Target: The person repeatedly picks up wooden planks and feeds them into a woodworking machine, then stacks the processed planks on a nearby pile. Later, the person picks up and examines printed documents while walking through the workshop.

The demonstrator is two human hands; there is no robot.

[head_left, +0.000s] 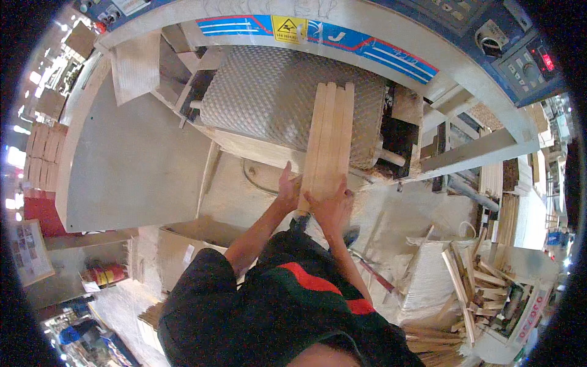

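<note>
Several light wooden strips (328, 131) lie side by side as one bundle, their far ends on the textured conveyor belt (263, 92) of a machine. My left hand (288, 191) presses against the left side of the bundle near its close end, thumb raised and fingers partly hidden behind the wood. Around the near end of the strips, my right hand (331, 205) is closed, its thumb on top and fingers at the right side. The strips point away from me into the machine's opening.
Above the belt, the machine's white frame carries a blue stripe and a yellow warning label (289, 29). A control panel (523, 64) with a knob is at upper right. A grey panel (134, 147) stands left. Scrap wood (483, 287) fills a bin at lower right.
</note>
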